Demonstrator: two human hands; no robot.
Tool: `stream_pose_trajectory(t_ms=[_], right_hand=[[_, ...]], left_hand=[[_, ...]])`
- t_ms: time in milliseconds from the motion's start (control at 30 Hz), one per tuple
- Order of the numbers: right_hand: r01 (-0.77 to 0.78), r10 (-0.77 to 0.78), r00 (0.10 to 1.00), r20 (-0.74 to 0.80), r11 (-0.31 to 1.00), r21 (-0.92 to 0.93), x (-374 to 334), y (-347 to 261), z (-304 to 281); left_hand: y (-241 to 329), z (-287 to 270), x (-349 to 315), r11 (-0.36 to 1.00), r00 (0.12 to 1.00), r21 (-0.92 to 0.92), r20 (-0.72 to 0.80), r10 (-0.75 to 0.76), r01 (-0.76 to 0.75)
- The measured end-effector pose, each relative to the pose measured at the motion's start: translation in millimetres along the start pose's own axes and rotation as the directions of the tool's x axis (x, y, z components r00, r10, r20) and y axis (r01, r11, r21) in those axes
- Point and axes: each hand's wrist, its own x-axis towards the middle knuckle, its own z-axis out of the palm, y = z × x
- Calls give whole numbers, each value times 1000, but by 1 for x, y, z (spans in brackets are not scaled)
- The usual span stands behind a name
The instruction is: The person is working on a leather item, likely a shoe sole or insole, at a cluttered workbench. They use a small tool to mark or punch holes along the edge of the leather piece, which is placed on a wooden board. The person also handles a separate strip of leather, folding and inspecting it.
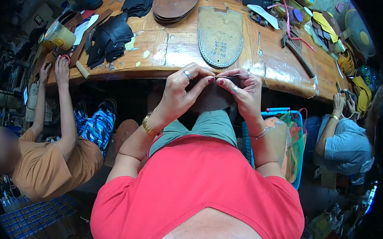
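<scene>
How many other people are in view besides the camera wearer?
2: a person in an orange-brown shirt at the left of the wooden table, and a person in a blue shirt at its right. Others may be hidden in the dark rim.

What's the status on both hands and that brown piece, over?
Left hand and right hand pinching upper edge of brown piece. Piece held above lap. Tan panel on table beyond; nothing visibly blocking either hand.
</scene>
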Motion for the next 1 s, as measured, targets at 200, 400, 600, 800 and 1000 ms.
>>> stream_pose_trajectory(t_ms=[200,400,600,800,1000], right_hand=[[-40,41,999,-16,998,52,-1,-4,-2],[94,-97,994,-59,994,-53,-6,-5,1],[400,-403,915,19,900,-171,0,-5,3],[231,-239,969,-58,965,-124,-4,-12,13],[268,-280,948,-150,958,-100,-1,-19,17]], left_hand=[[5,-2,1,997,989,6,-131,-71,72],[-4,-8,-2,999,998,26,51,-37,35],[-3,-10,-2,991,982,120,187,37,-60],[-6,-11,-3,997,974,-20,216,-62,68],[-5,-8,-3,997,990,-35,126,-68,73]])
